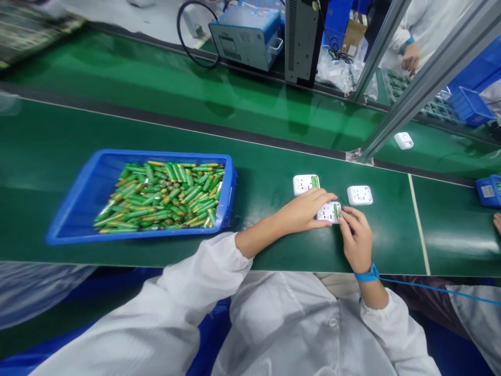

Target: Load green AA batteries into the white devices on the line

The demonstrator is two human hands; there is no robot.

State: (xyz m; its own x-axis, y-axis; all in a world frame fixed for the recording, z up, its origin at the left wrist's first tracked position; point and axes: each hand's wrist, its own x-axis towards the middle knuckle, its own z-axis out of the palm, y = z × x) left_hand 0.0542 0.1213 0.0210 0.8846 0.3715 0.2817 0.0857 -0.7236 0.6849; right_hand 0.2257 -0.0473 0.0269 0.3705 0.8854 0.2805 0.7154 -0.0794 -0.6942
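Observation:
A small white device [327, 212] lies on the green conveyor belt [274, 245] with a green battery [335, 211] in its slot. My left hand [303, 211] lies curled over the device's left side and holds it down. My right hand [357, 236] pinches the battery at the device's right edge. Just behind stands another white device [305, 184] with green batteries fitted. A third white device [359, 195] lies to the right, apart from my hands. A blue wrist strap [367, 273] circles my right wrist.
A blue tray [78, 203] heaped with green batteries [164, 196] sits on the belt at my left. Metal frame posts [422, 78] rise at the right. Another white device [403, 140] lies beyond them. A blue machine [245, 36] stands at the back. A co-worker's hand [410, 57] works far right.

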